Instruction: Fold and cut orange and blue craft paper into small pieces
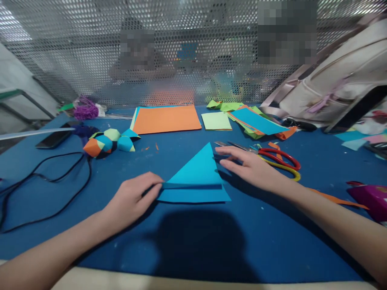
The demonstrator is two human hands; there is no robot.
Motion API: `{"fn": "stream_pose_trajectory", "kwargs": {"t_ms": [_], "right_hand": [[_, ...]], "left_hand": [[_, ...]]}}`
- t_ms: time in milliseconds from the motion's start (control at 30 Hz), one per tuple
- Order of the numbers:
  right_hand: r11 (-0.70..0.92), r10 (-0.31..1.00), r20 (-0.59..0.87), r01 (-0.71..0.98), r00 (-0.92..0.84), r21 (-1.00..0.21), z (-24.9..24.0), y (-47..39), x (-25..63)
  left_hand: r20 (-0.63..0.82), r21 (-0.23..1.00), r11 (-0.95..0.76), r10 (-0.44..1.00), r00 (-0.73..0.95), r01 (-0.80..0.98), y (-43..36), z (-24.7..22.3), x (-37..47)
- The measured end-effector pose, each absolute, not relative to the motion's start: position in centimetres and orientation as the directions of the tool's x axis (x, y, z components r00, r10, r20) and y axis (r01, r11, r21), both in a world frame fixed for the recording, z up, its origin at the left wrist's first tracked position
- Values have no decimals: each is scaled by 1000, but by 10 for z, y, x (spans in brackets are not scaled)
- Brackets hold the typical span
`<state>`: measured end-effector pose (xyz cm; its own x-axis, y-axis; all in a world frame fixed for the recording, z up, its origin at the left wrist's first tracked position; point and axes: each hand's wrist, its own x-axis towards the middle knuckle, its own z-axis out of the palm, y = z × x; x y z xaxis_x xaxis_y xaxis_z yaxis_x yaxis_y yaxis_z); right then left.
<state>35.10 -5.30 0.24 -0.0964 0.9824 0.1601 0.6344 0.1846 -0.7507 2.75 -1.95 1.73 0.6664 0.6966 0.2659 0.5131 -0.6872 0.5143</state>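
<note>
A sheet of blue paper (196, 173) lies on the table in front of me, folded into a triangle with a flat strip along its near edge. At its left corner, the thumb and fingers of my left hand (137, 197) pinch the paper. My right hand (246, 165) is beside the triangle's right edge, fingers stretched out and thumb apart, holding nothing. Just behind that hand, and partly covered by it, lie scissors (279, 159) with red and yellow handles.
Orange sheets (167, 119), a pale green square stack (216, 121) and blue paper strips (260, 121) lie along the back. Folded paper pieces (104, 141), a phone (54, 138) and a black cable (89, 173) are at left. A bag (338, 76) stands at right, against a perforated metal panel (193, 80).
</note>
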Motion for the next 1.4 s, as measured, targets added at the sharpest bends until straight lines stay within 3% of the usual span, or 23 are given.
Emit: {"fn": "stream_pose_trajectory", "kwargs": {"t_ms": [100, 233, 400, 500, 633, 767, 967, 1167, 1400], "right_hand": [[77, 993, 108, 473, 39, -878, -1, -48, 351], [-8, 990, 17, 177, 137, -984, -5, -45, 345], [-134, 983, -153, -178, 97, -975, -4, -49, 326], [-226, 973, -232, -264, -8, -938, -5, -52, 317], [-236, 971, -233, -289, -44, -928, -8, -53, 312], [-180, 983, -180, -275, -26, -945, -8, -51, 312], [-183, 981, -168, -186, -96, -965, -3, -57, 310], [-215, 963, -193, -105, -187, -971, 2, -61, 311], [-135, 990, -134, -32, -36, -990, -6, -49, 319]], "left_hand": [[215, 638, -461, 875, 433, 616, -14, 24, 29], [149, 758, -293, 948, 283, 583, -12, 19, 31], [165, 838, -276, 951, 263, 471, -14, 15, 34], [150, 877, -249, 955, 258, 410, -18, 16, 36], [-102, 980, 69, 980, 171, 188, -17, 16, 40], [-299, 952, 306, 939, 169, -17, -9, 15, 41], [-298, 949, 315, 880, 369, 14, -7, 18, 34], [-360, 922, 385, 896, 261, -51, -10, 21, 39], [-326, 923, 366, 907, 267, -117, -10, 15, 44]]}}
